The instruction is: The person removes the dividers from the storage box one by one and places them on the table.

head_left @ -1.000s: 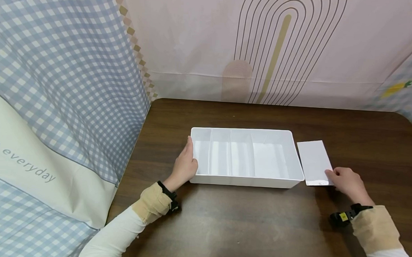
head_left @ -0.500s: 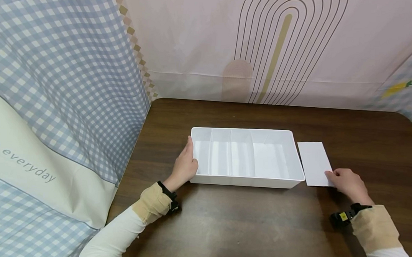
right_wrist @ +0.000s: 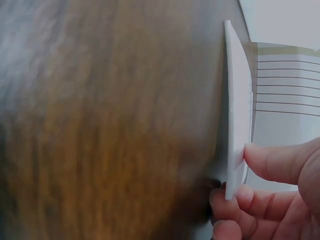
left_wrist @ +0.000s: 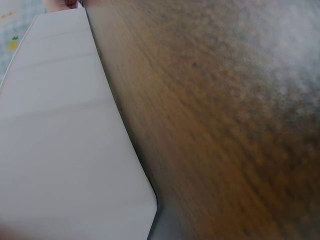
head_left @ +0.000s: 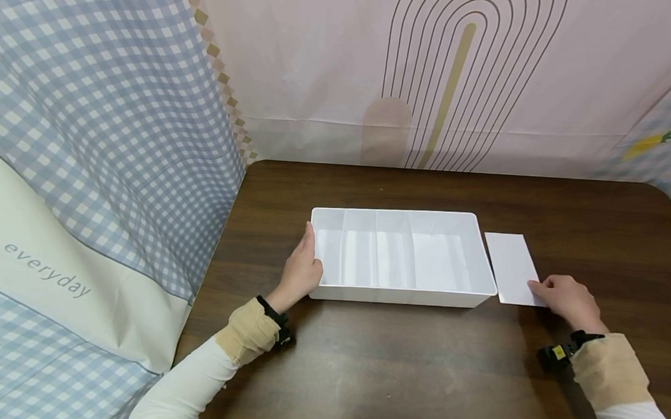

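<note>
A white plastic tray (head_left: pixel 399 296) with several inner partitions stands mid-table; its smooth outer wall (left_wrist: pixel 65 150) fills the left wrist view. My left hand (head_left: pixel 301 269) rests against the tray's left end, fingers straight along the wall. Right of the tray lies a flat white panel (head_left: pixel 512 264). My right hand (head_left: pixel 564 297) holds its near right corner. The right wrist view shows the panel (right_wrist: pixel 236 100) edge-on, with my right hand (right_wrist: pixel 239 175) pinching it between the thumb on one face and the fingers on the other.
The dark wooden table (head_left: pixel 419 363) has a rounded far right corner. A checked blue cloth (head_left: pixel 91 130) hangs along its left side, and a pink curtain (head_left: pixel 319 65) with arch lines hangs behind it.
The white panel's far edge has come slightly nearer in my right hand. My left hand and the tray have not moved.
</note>
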A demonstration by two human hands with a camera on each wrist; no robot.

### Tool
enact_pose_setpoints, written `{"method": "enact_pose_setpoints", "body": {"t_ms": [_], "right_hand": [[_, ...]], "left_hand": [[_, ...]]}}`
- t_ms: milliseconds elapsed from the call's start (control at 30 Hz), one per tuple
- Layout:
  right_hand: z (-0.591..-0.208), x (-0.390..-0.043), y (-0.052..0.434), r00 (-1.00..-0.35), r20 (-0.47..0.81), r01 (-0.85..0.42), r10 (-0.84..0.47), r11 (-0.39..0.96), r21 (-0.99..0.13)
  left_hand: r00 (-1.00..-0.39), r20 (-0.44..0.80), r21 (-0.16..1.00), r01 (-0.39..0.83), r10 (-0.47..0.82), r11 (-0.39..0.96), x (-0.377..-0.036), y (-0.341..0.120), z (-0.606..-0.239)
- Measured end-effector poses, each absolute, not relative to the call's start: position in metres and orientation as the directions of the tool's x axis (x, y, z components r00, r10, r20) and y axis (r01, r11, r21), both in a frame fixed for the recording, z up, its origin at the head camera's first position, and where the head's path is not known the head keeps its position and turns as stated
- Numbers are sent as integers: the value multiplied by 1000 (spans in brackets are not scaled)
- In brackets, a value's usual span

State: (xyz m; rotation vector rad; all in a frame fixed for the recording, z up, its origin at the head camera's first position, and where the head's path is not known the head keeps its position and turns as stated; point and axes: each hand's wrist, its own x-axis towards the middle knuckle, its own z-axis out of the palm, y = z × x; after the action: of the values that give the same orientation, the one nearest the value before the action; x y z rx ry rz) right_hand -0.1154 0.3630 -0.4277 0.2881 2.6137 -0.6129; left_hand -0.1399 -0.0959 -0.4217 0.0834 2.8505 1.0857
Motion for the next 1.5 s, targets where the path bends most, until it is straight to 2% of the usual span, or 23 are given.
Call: {"method": "enact_pose_setpoints", "body": {"t_ms": [1500], "right_hand": [[-430,-118,366,-901,-423,253,96,908,-333]], "left_hand": [[-993,-87,659,1,77,752,-141,-96,-421]]}}
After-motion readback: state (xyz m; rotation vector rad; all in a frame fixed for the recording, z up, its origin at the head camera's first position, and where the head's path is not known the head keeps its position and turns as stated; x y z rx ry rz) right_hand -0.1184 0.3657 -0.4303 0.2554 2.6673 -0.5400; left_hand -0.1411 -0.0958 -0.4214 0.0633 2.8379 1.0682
